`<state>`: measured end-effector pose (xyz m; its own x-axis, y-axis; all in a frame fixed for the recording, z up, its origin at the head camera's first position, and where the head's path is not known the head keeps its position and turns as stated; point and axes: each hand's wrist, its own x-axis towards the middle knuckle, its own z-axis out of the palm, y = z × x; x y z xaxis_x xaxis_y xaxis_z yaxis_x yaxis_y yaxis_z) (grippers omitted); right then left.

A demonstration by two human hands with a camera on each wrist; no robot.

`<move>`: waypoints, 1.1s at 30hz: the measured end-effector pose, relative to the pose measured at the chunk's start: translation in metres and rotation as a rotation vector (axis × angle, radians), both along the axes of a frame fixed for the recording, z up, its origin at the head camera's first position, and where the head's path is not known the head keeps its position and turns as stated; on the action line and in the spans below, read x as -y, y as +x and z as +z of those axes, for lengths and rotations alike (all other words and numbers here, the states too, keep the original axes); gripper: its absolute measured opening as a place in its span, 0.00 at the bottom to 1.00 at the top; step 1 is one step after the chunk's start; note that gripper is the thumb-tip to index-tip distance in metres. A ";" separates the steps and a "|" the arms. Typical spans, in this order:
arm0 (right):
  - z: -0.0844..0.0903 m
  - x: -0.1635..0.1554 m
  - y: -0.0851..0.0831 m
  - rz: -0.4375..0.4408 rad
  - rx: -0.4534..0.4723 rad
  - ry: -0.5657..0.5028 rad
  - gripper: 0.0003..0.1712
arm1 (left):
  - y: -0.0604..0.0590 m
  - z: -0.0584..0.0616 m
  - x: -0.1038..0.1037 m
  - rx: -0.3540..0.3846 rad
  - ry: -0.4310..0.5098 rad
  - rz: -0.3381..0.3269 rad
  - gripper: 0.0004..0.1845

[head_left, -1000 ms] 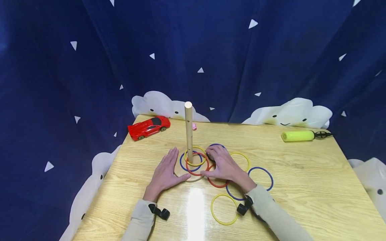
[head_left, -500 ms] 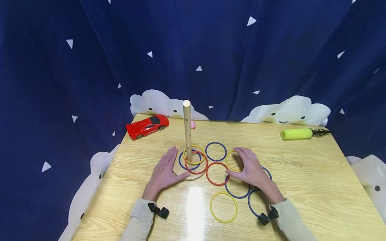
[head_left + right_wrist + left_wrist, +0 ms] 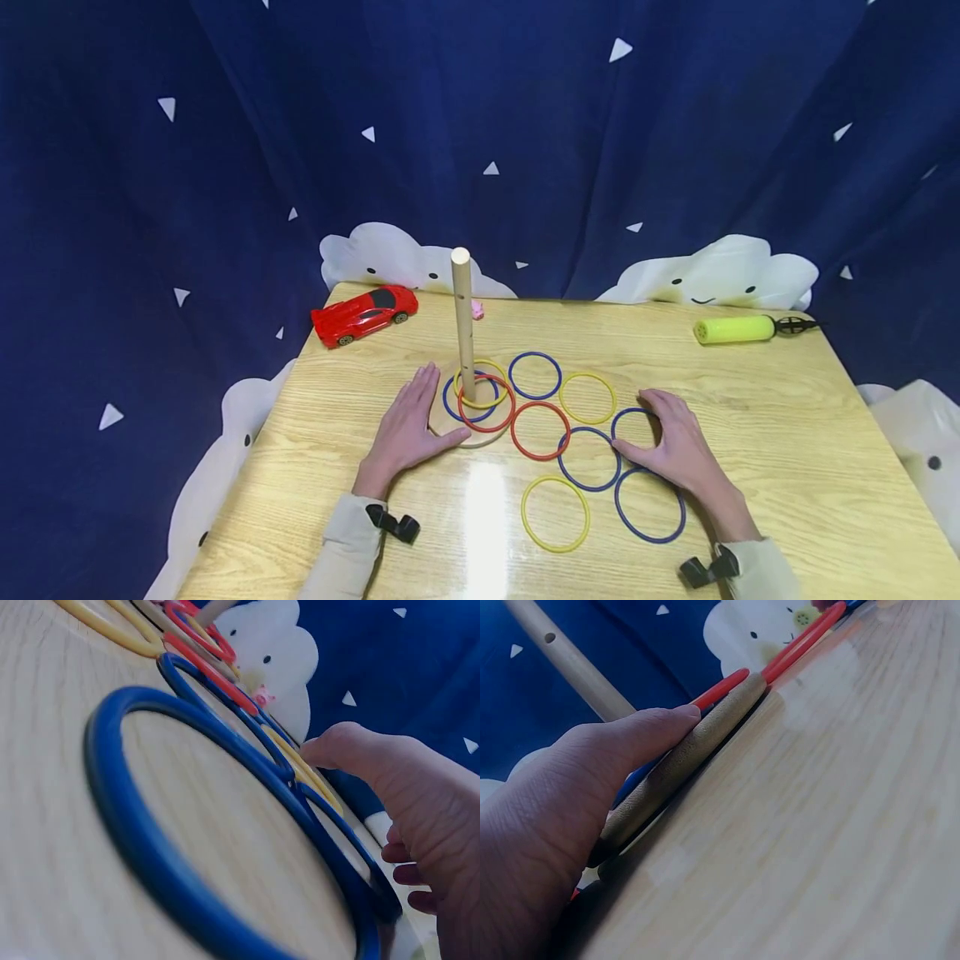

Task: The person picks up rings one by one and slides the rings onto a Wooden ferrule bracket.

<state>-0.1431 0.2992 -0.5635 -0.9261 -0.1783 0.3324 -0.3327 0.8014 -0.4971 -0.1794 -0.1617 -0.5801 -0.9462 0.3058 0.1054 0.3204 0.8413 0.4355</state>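
A round wooden base (image 3: pixel 442 429) carries an upright wooden peg (image 3: pixel 464 325). A blue ring (image 3: pixel 446 408), a yellow ring (image 3: pixel 501 367) and a red ring (image 3: pixel 513 417) lie around the peg's foot, overlapping. My left hand (image 3: pixel 405 429) rests against the base's left side with straight fingers, its thumb lying over the front rim; the left wrist view hides the other fingers. My right hand (image 3: pixel 678 442) is spread loosely at a blue ring (image 3: pixel 615 417), thumb over its near side, fingers past its far right edge. Another blue ring (image 3: pixel 124 787) lies close below that hand.
Flat on the table (image 3: pixel 787 467) are another red ring (image 3: pixel 540 457), a yellow ring (image 3: pixel 587 374), a front yellow ring (image 3: pixel 555 549) and more blue rings. A red toy car (image 3: pixel 365 315), a small pink toy (image 3: pixel 477 310) and a yellow-green hand pump (image 3: pixel 735 329) lie farther back.
My right hand has moved right, away from the base, passing over the yellow ring to the rightmost blue rings. My left hand has stayed at the base.
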 end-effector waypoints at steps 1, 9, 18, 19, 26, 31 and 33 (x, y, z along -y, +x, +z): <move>-0.002 -0.002 0.001 0.001 -0.003 0.000 0.55 | 0.000 0.000 0.001 -0.004 0.001 0.000 0.67; -0.007 -0.012 0.009 -0.001 -0.016 0.018 0.57 | 0.006 -0.002 0.002 0.013 0.013 0.009 0.68; -0.001 -0.023 0.013 -0.059 0.017 0.030 0.57 | 0.005 -0.003 0.000 -0.004 0.018 0.003 0.68; 0.000 -0.025 0.014 -0.063 0.023 0.030 0.58 | 0.004 -0.003 0.000 -0.004 0.017 0.004 0.68; -0.001 -0.035 0.016 -0.122 0.049 0.003 0.54 | 0.002 -0.003 0.000 0.000 0.009 0.004 0.68; -0.005 -0.038 0.014 -0.123 0.056 0.003 0.57 | 0.001 -0.002 0.000 -0.001 0.010 0.008 0.68; -0.007 -0.038 0.013 -0.114 0.051 0.007 0.58 | 0.001 -0.002 0.000 -0.006 0.012 0.007 0.68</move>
